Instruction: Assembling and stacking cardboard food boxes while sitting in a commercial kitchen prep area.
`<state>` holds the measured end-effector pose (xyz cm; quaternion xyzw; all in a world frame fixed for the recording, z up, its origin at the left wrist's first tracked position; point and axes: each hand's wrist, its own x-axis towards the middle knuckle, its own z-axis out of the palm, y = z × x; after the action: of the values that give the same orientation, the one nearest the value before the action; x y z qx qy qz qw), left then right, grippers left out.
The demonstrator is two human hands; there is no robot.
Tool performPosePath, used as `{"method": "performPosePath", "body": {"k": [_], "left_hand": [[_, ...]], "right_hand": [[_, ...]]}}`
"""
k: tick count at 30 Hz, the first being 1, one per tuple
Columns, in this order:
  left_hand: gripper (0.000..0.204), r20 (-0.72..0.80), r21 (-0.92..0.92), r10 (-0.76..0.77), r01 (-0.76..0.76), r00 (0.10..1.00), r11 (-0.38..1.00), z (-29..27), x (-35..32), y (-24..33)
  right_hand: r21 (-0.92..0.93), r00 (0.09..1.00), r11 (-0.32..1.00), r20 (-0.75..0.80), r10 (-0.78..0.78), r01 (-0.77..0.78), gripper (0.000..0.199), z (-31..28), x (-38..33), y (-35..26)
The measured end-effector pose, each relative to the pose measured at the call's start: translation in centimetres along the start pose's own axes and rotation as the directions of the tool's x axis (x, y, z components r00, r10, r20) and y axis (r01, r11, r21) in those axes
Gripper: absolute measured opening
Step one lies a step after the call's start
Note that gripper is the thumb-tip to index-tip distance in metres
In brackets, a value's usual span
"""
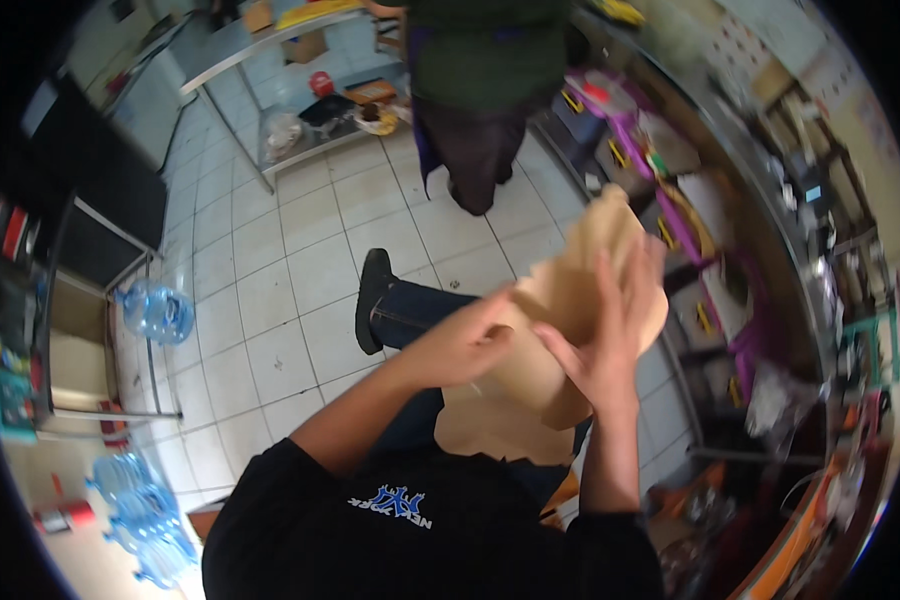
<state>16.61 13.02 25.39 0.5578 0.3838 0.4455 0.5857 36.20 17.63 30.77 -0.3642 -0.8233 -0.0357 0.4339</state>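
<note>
In front of me is a tan, scalloped-edged sheet of paper or thin cardboard (545,375), bent into a curved, bowl-like shape. My left hand (475,340) has its fingers curled at the sheet's left edge; some fingertips are hidden by it. Against the right side lies my right hand (610,345), fingers stretched up along the surface and thumb apart. Another tan scalloped piece (490,425) rests on my lap below; whether the two are joined I cannot tell.
A person in dark clothes (485,100) stands ahead on the tiled floor. A metal table (270,45) is at far left, purple-edged shelving (685,215) along the right. Large blue water bottles (158,310) lie at left. My booted foot (373,300) extends forward.
</note>
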Motion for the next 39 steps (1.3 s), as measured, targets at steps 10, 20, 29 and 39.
{"method": "performPosePath", "body": {"k": [10, 20, 29, 39], "left_hand": [[0.07, 0.416, -0.258, -0.041, 0.161, 0.908, 0.953, -5.7, -0.8, 1.3], [0.069, 0.097, -0.286, -0.166, 0.187, 0.981, 0.94, -1.8, -2.2, -2.5], [0.05, -0.019, -0.202, -0.29, 0.28, 0.957, 0.939, -3.2, -3.2, -2.8], [0.037, 0.005, 0.043, -0.311, 0.31, 0.95, 0.95, -4.4, -2.3, -1.0]], "right_hand": [[0.4, 0.984, 0.903, 0.136, 0.113, -0.159, 0.066, 5.6, -3.7, -1.4], [0.694, 0.612, 0.33, 0.201, 0.765, -0.64, 0.031, 8.7, -7.4, -3.3], [0.693, 0.778, 0.494, 0.155, 0.609, -0.525, 0.02, 8.4, -8.7, -1.5], [0.605, 0.975, 0.768, 0.068, 0.211, -0.209, 0.025, 5.2, -8.6, -2.5]]}}
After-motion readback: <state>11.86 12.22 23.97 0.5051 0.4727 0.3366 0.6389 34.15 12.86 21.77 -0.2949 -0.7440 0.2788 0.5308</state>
